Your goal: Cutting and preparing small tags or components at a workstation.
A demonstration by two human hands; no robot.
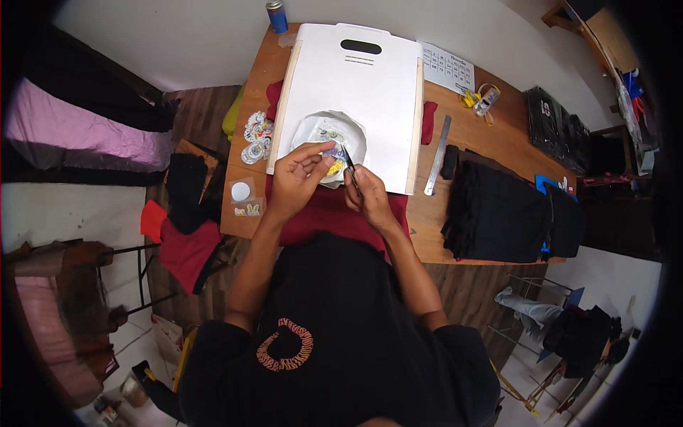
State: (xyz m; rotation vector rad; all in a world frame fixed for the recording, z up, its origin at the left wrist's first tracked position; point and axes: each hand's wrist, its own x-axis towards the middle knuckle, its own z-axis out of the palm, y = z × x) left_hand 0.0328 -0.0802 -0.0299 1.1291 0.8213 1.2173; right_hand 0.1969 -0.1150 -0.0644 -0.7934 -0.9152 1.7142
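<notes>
My left hand (302, 176) pinches a small clear film piece with a colourful print (330, 152). In my right hand (371, 198) is a slim black pointed tool (351, 165), perhaps small scissors; its tip points up at the film, and the fingers hide most of it. Both hands are close together over a round white bowl (358, 127) with more printed film pieces in it. The bowl sits on the lower part of a white board (384, 92) with a slot at its far end. Dark red cloth (334, 217) lies under the board's near edge.
Printed cut-outs (257, 139) and small clear packets (242, 191) lie left on the wooden table (427, 231). To the right are a metal ruler (438, 155), folded black garments (494, 213) and a bottle with yellow tape (486, 101). A blue can (277, 17) stands far left.
</notes>
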